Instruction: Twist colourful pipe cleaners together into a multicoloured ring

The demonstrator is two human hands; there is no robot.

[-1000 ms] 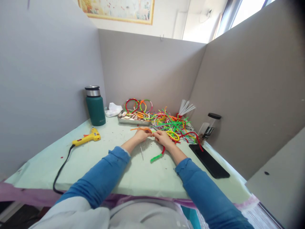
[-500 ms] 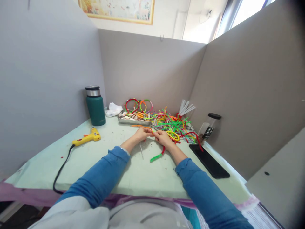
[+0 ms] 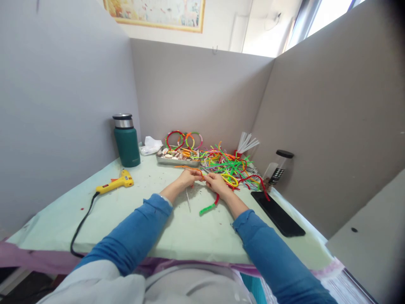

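In the middle of the table, my left hand is closed in a pinch on an orange pipe cleaner, whose loose end sticks out to the left. My right hand meets it fingertip to fingertip, pinching the same strand; the exact join is hidden by the fingers. From beneath the right hand a red and green pipe cleaner emerges toward me; its other end cannot be seen. A thin white stick lies below my left hand. Yellow pipe-cleaner loops lie just right of my right hand.
Behind the hands are a metal tray of shells and a heap of colourful pipe cleaners. To the left are a yellow glue gun with its cord and a green bottle. A black phone lies right. Grey partitions surround the table.
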